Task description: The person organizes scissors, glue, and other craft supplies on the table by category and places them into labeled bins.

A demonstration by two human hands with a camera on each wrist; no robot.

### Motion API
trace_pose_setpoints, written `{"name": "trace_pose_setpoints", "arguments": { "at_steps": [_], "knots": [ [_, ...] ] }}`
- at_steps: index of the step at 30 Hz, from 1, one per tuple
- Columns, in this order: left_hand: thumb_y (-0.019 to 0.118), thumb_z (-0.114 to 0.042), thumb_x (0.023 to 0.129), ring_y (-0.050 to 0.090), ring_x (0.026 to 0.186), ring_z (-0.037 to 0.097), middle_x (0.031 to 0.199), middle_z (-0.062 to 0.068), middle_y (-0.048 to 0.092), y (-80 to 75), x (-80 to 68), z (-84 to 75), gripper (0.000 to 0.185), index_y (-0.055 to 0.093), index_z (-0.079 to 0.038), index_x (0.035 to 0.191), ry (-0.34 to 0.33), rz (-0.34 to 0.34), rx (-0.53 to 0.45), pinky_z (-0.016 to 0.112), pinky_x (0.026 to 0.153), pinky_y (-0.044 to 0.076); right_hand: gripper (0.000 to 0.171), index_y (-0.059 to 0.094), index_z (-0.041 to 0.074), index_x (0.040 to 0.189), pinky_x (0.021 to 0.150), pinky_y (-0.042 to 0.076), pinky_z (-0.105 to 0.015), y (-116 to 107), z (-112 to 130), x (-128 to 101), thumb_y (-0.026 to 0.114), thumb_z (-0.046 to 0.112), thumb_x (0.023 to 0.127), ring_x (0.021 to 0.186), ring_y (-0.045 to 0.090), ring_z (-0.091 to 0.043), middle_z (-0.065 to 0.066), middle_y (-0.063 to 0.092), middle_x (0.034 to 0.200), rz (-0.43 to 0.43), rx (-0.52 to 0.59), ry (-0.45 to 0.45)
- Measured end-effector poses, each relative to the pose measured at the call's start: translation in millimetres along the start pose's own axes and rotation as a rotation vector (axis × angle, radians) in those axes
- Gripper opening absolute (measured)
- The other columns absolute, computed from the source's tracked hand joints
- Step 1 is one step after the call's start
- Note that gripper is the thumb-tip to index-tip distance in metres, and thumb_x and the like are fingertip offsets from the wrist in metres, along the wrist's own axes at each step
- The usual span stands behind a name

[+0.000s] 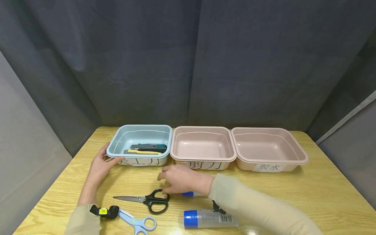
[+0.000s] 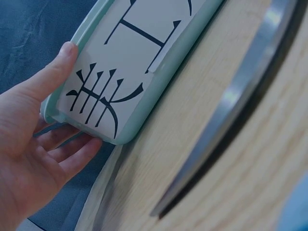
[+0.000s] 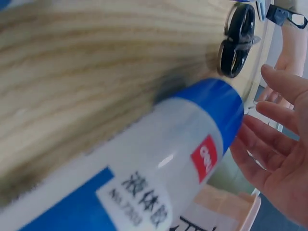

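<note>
Black-handled scissors (image 1: 148,199) lie flat on the wooden surface (image 1: 323,195), near the middle, blades pointing left, and the right hand (image 1: 179,179) hovers just over their handle loops with its fingers spread and relaxed, holding nothing. Under that hand's wrist a glue bottle with a blue cap (image 1: 189,194) lies on the surface; the right wrist view shows its cap (image 3: 216,110) close to the open palm (image 3: 279,159) but not gripped. The left hand (image 1: 101,164) rests against the near left corner of the blue tray (image 1: 117,138), thumb on its labelled front wall and fingers loosely straight under the corner, as the left wrist view shows (image 2: 33,139). This blue tray stands at the far left of a row of three and holds several utility knives (image 1: 147,149), one with a yellow body. Touching its right side is the middle pink tray (image 1: 176,143), with nothing in it, and beside that the right pink tray (image 1: 296,147), likewise bare inside. Each tray carries a white paper label on its near wall. Nearer the person lie blue-handled scissors (image 1: 138,222) at the left and a second, larger glue bottle (image 1: 210,218) to the right.
</note>
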State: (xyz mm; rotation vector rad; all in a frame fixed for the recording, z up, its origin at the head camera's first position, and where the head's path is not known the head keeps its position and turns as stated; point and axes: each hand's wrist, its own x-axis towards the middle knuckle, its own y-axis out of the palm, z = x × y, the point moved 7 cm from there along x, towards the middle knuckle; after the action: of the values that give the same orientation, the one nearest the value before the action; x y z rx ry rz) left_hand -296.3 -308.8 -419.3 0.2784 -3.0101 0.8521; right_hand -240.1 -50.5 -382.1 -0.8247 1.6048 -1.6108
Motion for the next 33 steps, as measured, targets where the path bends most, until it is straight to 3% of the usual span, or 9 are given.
{"name": "trace_pose_setpoints", "arguments": {
  "at_steps": [9, 18, 27, 33],
  "knots": [
    [0.069, -0.043, 0.077, 0.034, 0.127, 0.040, 0.146, 0.021, 0.025, -2.2, -1.3, -2.4, 0.097, 0.010, -0.012, 0.147, 0.010, -0.012, 0.003, 0.052, 0.101, 0.031, 0.047, 0.062, 0.023, 0.111, 0.070, 0.046, -0.021, 0.4, 12.3, 8.5, 0.068, 0.050, 0.074, 0.077, 0.054, -0.004, 0.007, 0.059, 0.095, 0.028, -0.058, -0.046],
    [0.069, -0.043, 0.078, 0.034, 0.127, 0.039, 0.147, 0.020, 0.024, -0.7, 0.1, -0.9, 0.096, 0.010, -0.012, 0.147, 0.012, -0.007, -0.004, 0.051, 0.101, 0.031, 0.054, 0.061, 0.025, 0.115, 0.076, 0.045, -0.022, 9.9, 23.3, 23.2, 0.075, 0.048, 0.068, 0.086, 0.054, -0.006, 0.006, 0.058, 0.102, 0.156, -0.077, -0.034],
    [0.068, -0.042, 0.078, 0.036, 0.125, 0.037, 0.146, 0.021, 0.025, -0.6, -0.5, -3.3, 0.096, 0.009, -0.011, 0.147, 0.022, -0.002, -0.009, 0.049, 0.100, 0.033, 0.024, 0.066, 0.025, 0.092, 0.061, 0.038, -0.016, 15.1, 32.6, 29.9, 0.074, 0.032, 0.071, 0.071, 0.046, -0.003, 0.010, 0.054, 0.080, 0.204, -0.085, -0.070],
    [0.068, -0.040, 0.079, 0.036, 0.125, 0.037, 0.146, 0.021, 0.025, -0.3, -1.6, -5.4, 0.095, 0.009, -0.011, 0.147, 0.025, 0.003, -0.015, 0.049, 0.100, 0.032, 0.019, 0.065, 0.024, 0.088, 0.058, 0.036, -0.017, 18.1, 33.7, 31.9, 0.074, 0.028, 0.071, 0.069, 0.045, -0.005, 0.010, 0.050, 0.079, 0.222, -0.078, -0.064]
  ]
}}
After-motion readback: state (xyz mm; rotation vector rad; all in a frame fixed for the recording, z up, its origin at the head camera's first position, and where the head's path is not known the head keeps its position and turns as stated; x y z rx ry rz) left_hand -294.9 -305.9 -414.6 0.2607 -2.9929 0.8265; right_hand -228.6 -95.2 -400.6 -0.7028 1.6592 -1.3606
